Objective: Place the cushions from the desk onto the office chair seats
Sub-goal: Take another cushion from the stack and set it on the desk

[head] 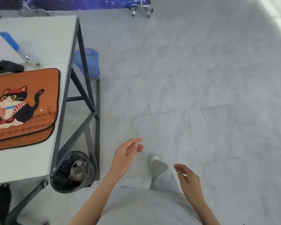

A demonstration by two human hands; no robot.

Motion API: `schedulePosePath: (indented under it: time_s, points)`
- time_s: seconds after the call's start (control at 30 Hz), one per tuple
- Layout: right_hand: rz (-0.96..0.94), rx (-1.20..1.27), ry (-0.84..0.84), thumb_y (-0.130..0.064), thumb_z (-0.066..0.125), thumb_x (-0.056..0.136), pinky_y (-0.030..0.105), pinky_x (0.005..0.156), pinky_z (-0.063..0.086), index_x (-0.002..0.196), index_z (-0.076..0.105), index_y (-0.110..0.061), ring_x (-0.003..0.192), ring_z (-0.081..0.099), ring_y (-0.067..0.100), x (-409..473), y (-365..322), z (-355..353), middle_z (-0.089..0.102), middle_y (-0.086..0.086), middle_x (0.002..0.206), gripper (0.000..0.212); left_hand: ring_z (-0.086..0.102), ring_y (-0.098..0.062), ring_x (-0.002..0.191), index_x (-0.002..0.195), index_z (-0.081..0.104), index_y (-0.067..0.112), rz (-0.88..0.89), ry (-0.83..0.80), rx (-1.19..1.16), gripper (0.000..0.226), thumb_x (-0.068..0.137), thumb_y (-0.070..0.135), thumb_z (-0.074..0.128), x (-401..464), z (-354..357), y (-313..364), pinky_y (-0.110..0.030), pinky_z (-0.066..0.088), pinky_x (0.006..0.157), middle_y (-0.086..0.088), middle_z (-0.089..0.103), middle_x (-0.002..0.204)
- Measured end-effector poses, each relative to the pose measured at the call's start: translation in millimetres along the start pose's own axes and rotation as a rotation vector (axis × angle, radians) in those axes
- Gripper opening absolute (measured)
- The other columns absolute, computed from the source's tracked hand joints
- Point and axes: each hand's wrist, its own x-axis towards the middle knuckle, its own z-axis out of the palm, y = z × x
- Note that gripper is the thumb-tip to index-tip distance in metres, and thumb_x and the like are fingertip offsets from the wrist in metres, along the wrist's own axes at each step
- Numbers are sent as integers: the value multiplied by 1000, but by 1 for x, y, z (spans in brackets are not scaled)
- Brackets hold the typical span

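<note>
Head view: at nine o'clock I see orange cat cushions [23,108] stacked on the desk [39,46], cut off by the frame edge. My left hand [126,153] and right hand [187,179] hang loose, empty, over the floor [201,95].

Pale tiled floor [201,78], starry blue wall [87,2].
</note>
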Motion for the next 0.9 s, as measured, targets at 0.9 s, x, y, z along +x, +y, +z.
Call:
schedulePosePath:
  time_s: [0.9]
  points:
    - [-698, -474, -1039, -8, 47, 93, 3, 75, 41, 111, 62, -13, 96, 57, 7, 377, -371, 271, 63, -4, 106, 24, 66, -2, 84, 100, 61, 28, -379, 1292, -203, 25, 95, 13, 42, 186, -255, 7, -20, 52, 80, 8, 70, 88]
